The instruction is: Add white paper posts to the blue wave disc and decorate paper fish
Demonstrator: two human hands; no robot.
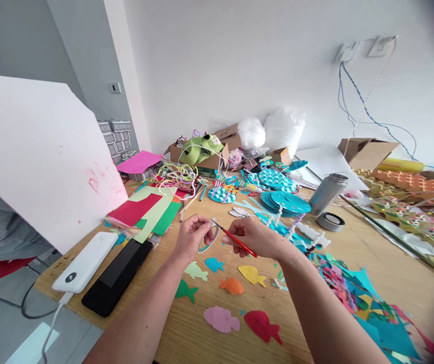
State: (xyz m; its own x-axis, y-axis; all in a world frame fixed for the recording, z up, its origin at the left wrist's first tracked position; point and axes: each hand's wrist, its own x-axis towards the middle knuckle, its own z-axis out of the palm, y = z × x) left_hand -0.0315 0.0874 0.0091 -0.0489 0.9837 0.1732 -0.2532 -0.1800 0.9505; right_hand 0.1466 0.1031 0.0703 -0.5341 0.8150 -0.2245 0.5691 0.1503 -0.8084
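Note:
My left hand [194, 233] is closed on a roll of tape [208, 247], its ring hanging below the fingertips. Red-handled scissors [240, 243] are gripped in my right hand [257, 236], their blades pointing left at the strip by my left fingertips. Whether the blades touch the strip is too small to tell. Below the hands lie paper fish: light green [197, 271], blue [214, 264], yellow [252, 275], orange [232, 285], dark green [185, 291], pink [221, 319] and red [262, 326].
A white power bank [86, 260] and a black phone [116, 278] lie at left near coloured paper sheets [137, 210]. Blue paper discs [285, 202], a metal flask [328, 194] and its lid [331, 221] stand right of centre. Paper scraps [372, 303] cover the right front.

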